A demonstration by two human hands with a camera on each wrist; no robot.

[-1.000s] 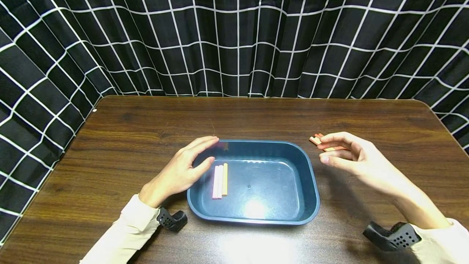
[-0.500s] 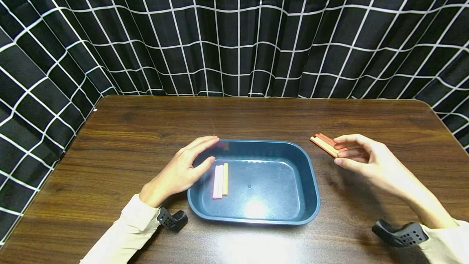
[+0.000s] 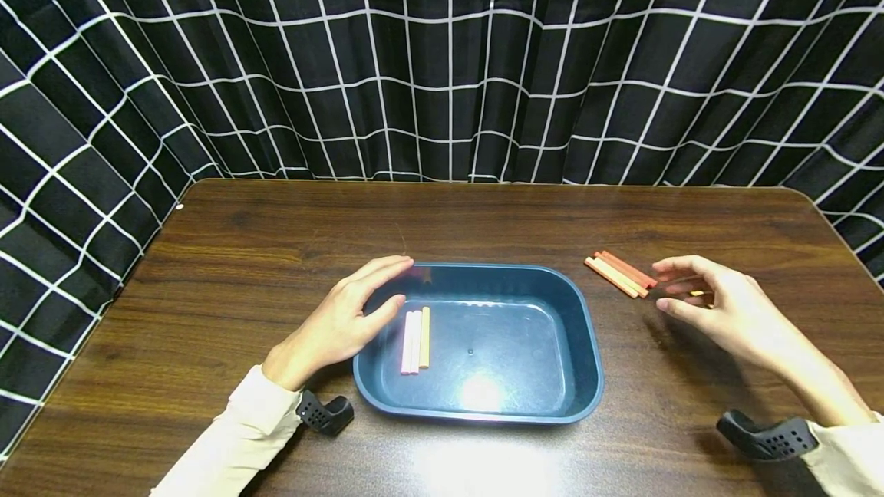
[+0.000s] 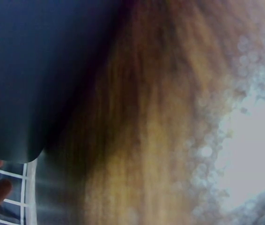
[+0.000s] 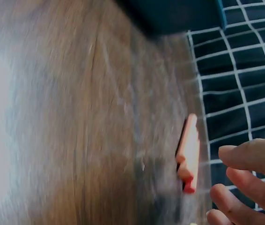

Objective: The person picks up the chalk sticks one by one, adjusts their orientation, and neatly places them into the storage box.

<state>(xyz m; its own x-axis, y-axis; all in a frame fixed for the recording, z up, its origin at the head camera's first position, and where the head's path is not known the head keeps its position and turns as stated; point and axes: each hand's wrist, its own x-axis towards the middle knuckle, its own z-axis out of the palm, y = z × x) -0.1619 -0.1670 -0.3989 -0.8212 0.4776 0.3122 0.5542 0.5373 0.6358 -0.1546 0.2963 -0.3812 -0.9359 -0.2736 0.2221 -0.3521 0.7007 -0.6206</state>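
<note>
My left hand (image 3: 338, 320) rests at the left end of a blue plastic bin (image 3: 590, 374), fingertips at its far left corner and thumb over the inside. Three chalk sticks lie side by side in the bin: two pale pink sticks (image 3: 410, 342) and a yellow stick (image 3: 424, 337). On the table to the right, peach chalk sticks (image 3: 615, 277) and red-orange chalk sticks (image 3: 627, 268) lie slanted together. My right hand (image 3: 732, 305) hovers just right of them, fingers loosely curved and holding nothing. Something yellow (image 3: 699, 294) shows partly behind its fingers.
The wooden table (image 3: 276, 228) runs back to a black curtain (image 3: 449, 83) with white grid lines. Black wrist straps (image 3: 324, 414) sit at both cuffs. Mostly blurred tabletop and the bin's outer wall (image 4: 29, 70) fill the left wrist view.
My right hand has moved right, off the peach and red-orange chalk, uncovering the sticks and leaving them in place. The left hand and the bin have stayed still.
</note>
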